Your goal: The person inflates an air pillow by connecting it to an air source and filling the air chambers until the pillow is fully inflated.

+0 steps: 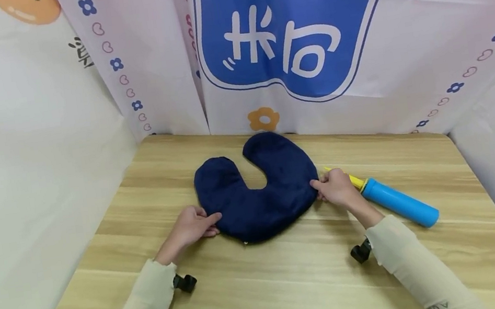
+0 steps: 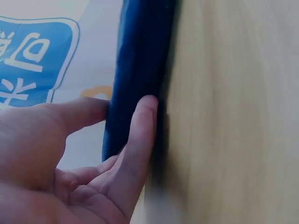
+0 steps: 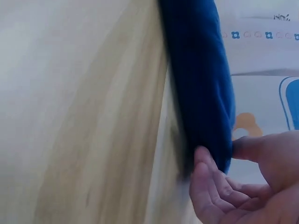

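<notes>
Blue tube (image 1: 400,201), perhaps pump, on wooden table (image 1: 272,293); printed cloth (image 1: 269,40) behind.

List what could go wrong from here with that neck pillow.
The right hand is close beside the blue pump, so moving could knock it, and its round barrel might roll. That hand and the left hand grip only the outer edge of the neck pillow, which could slip if lifted.

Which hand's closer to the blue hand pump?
The right hand, pinching the navy neck pillow beside the blue hand pump. The left hand pinches the pillow's opposite side, away from the pump.
</notes>
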The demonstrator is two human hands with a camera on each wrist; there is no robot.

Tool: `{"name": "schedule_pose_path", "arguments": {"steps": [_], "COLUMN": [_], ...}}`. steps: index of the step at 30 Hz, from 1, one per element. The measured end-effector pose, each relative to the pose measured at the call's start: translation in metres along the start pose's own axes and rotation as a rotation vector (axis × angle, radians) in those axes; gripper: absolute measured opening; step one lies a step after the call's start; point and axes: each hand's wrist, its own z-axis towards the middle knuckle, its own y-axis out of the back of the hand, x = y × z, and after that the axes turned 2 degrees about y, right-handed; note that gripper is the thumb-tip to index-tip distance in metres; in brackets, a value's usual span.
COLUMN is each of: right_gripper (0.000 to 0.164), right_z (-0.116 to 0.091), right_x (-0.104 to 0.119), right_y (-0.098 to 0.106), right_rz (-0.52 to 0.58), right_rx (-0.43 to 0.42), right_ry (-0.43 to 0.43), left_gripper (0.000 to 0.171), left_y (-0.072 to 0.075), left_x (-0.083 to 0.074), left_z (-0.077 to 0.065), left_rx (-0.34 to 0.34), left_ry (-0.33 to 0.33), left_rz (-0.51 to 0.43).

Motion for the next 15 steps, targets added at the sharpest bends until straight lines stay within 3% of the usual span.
{"name": "schedule_pose_path", "arguments": {"steps": [2, 5, 8, 12, 15], "right_gripper": [0.042, 0.045, 0.039, 0.03, 0.024], "right_z": [0.002, -0.005, -0.024, -0.051, -0.069], "right_x": [-0.001, 0.001, 0.01, 0.03, 0.045], "right_y": [0.0, 0.001, 0.005, 0.0, -0.014], "right_rz": [-0.027, -0.126, -0.245, -0.335, -0.337], "right_rx": [-0.014, -0.03, -0.052, -0.033, 0.017], "right_ry": [0.013, 0.056, 0.157, 0.35, 0.472], "left_gripper": [0.038, 0.032, 0.024, 0.023, 0.025], "left_y": [0.001, 0.002, 0.001, -0.004, -0.011], "left_x": [-0.003, -0.008, -0.014, -0.022, -0.025], "left_z": [0.0, -0.009, -0.02, -0.029, -0.033], "left_rx": [-0.045, -0.145, -0.23, -0.17, -0.088], "left_ry": [-0.026, -0.111, -0.289, -0.625, -0.781], "left_rz": [0.112, 0.351, 0.526, 0.676, 0.821]}}
